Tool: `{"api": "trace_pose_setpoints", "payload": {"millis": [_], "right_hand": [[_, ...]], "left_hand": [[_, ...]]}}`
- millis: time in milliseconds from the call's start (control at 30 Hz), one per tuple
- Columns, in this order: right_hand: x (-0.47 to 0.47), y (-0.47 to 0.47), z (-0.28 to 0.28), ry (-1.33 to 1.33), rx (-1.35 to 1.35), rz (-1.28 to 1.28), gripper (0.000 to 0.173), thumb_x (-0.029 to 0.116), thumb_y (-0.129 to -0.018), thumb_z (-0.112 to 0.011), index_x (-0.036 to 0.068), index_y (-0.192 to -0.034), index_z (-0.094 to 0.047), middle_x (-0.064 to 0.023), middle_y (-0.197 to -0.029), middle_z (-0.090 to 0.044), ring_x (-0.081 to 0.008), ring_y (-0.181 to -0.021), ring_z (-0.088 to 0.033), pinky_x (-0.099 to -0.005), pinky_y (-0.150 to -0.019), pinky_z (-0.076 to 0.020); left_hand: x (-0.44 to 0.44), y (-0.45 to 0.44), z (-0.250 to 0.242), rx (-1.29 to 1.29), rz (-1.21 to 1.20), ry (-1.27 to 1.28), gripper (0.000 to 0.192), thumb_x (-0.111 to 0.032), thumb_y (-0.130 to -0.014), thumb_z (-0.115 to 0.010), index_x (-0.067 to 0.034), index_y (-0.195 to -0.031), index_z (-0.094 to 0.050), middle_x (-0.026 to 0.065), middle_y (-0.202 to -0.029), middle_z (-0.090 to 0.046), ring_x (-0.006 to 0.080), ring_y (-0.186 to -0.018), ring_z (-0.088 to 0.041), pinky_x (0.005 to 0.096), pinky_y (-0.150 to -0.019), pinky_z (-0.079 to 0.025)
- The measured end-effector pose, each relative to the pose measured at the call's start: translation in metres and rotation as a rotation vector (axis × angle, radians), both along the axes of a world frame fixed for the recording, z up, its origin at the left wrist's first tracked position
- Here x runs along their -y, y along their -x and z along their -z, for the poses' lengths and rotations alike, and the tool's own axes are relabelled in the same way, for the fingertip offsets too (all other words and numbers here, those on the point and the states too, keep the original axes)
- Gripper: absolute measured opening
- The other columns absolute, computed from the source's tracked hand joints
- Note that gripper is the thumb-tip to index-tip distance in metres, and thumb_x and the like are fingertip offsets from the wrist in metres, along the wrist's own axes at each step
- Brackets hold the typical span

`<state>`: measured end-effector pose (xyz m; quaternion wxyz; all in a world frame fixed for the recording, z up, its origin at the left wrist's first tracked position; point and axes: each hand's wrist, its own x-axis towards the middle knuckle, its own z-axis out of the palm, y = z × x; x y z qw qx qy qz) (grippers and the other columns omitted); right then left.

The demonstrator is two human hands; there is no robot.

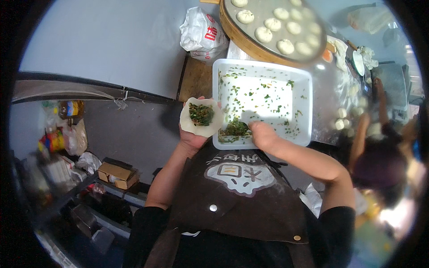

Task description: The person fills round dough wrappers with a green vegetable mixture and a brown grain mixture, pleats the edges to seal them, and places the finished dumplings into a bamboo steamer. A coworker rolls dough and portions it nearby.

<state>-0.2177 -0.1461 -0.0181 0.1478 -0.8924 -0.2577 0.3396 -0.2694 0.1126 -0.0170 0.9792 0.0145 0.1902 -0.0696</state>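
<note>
A round dough wrapper (pixel 185 122) lies flat across my left hand (pixel 194 142), whose fingers and thumb show at its edges. On its middle sits a mound of chopped green filling (pixel 201 114). My right hand (pixel 263 134) is down inside a white plastic tub (pixel 308 104), at its near side. Its fingertips touch a heap of the same green filling (pixel 236 129) in the near left corner. Whether a tool is in that hand is hidden by the hand itself. Bits of chopped greens are scattered over the tub's floor and walls.
Beyond the tub, a large round bamboo steamer (pixel 234 37) bears several pleated buns (pixel 263 34). A white plastic bag (pixel 201 31) stands left of it. At right, a co-worker (pixel 378 164) reaches over a floury metal worktop (pixel 325 100) with dough pieces (pixel 341 114). A cardboard box (pixel 115 176) sits lower left.
</note>
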Motion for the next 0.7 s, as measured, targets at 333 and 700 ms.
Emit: {"api": "trace_pose_setpoints", "payload": {"millis": [333, 700], "right_hand": [[-0.038, -0.023, -0.002, 0.042, -0.214, -0.127, 0.030, -0.004, -0.076, -0.062, 0.005, -0.104, -0.068, -0.0196, -0.090, -0.069, -0.0370, -0.085, -0.066, -0.0402, -0.078, -0.0537], [-0.016, -0.060, -0.031, -0.161, -0.944, 0.157, 0.014, 0.000, -0.084, -0.061, 0.005, -0.095, -0.067, 0.0015, -0.077, -0.059, -0.0082, -0.063, -0.049, -0.0245, -0.054, -0.0379]], "left_hand": [[0.003, 0.002, 0.005, 0.026, -0.025, -0.032, 0.054, -0.050, -0.101, -0.041, -0.010, -0.136, -0.052, 0.0162, -0.138, -0.055, 0.0389, -0.133, -0.047, 0.0561, -0.111, -0.037], [0.005, -0.008, -0.001, 0.032, -0.030, -0.098, 0.049, -0.041, -0.100, -0.042, -0.009, -0.135, -0.054, 0.0137, -0.137, -0.056, 0.0359, -0.131, -0.049, 0.0555, -0.112, -0.037]]}}
